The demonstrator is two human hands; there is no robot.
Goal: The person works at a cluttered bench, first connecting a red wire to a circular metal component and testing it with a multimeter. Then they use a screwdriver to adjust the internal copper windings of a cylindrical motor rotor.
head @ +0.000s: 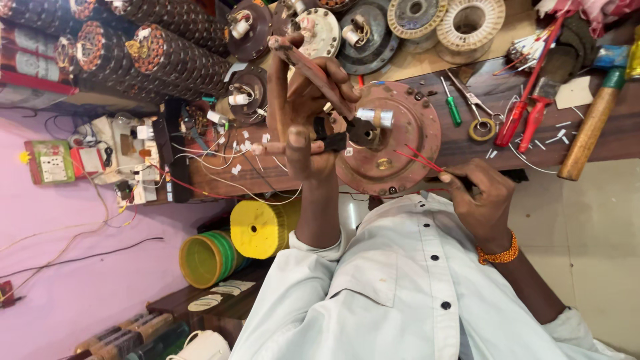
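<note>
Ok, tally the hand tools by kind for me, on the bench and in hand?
Pliers: 2, held pliers in left hand, red-handled pliers on bench
Green screwdriver: 1
Scissors: 1
Hammer: 1
Total: 5

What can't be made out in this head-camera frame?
- Head view: the left hand covers the near part of the black tool at the round motor cover.
- The right hand hides the ends of the red wires.
- The hammer is cut off by the right edge.
</note>
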